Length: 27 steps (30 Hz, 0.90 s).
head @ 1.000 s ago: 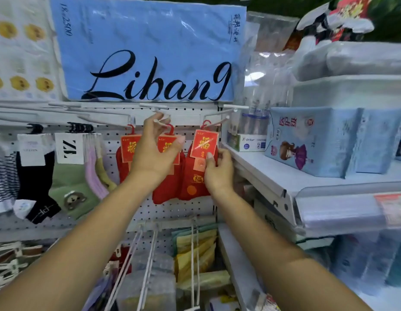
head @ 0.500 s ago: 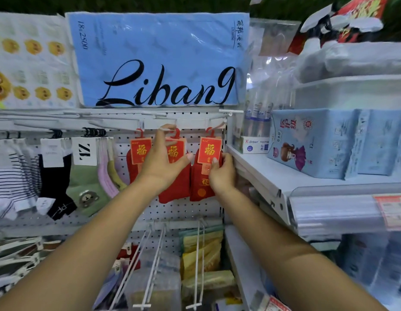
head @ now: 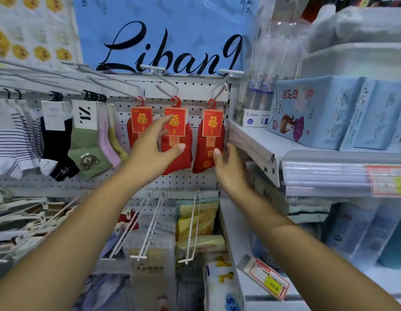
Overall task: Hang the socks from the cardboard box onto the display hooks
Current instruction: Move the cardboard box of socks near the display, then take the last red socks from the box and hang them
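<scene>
Socks, red: three carded packs (head: 209, 131) hang side by side from red hangers at the centre of the frame, each on its own white display hook (head: 165, 86).
Pegboard (head: 190, 182): white, behind the packs.
Left hand (head: 154, 151): raised in front of the left and middle packs, fingers spread and loose, grasping nothing; the forefinger lies across the middle pack's card and the thumb tip is over its lower part.
Right hand (head: 228, 167): just beside the right pack's lower right edge, fingers straight and pointing up, partly blurred, gripping nothing; whether the thumb tip touches the sock is unclear.
Other socks (head: 58, 149): striped, black, green and pastel pairs hang at centre left.
Blue package (head: 163, 41): top centre, lettered "Liban9".
Shelf (head: 284, 151): right of the packs, bearing pale blue packets (head: 307, 108).
Lower hooks (head: 150, 225): white, below centre.
</scene>
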Tool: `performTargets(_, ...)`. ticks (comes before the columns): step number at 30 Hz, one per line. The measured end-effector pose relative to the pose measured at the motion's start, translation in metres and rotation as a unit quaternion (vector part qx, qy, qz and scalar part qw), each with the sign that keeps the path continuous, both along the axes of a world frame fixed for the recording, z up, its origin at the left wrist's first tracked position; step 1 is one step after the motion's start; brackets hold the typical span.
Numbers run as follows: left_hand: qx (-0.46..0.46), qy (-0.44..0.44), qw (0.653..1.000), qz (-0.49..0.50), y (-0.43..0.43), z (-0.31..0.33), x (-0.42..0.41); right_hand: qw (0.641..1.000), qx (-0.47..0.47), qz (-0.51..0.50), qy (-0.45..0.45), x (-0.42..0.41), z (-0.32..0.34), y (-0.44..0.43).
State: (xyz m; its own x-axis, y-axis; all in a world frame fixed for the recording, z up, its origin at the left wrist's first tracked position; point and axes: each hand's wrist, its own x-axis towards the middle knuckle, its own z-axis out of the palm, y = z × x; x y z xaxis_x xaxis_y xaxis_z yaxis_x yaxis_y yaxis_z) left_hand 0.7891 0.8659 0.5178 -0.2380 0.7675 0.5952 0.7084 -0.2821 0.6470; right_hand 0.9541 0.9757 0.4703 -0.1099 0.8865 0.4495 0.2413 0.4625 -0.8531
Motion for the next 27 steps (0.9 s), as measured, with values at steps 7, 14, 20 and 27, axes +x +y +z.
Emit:
performTargets(7, -0.019, 0.039, 0.998, 0.04, -0.052, -0.056, 0.009, 0.996, 0.037, 0.053, -0.064, 0.017, -0.021, -0.038)
performTargets(14, -0.079, 0.01, 0.991, 0.106, -0.115, -0.11, -0.014, 0.977, 0.039, 0.152, -0.145, 0.001, -0.051, -0.099)
performTargets(20, -0.104, -0.068, 0.975, 0.183, -0.189, -0.153, -0.052, 0.933, 0.08, 0.263, -0.231, -0.059, -0.072, -0.173)
performTargets(27, -0.155, -0.115, 0.933, 0.304, -0.326, -0.215, -0.132, 0.87, 0.077, 0.411, -0.261, -0.17, -0.122, -0.277)
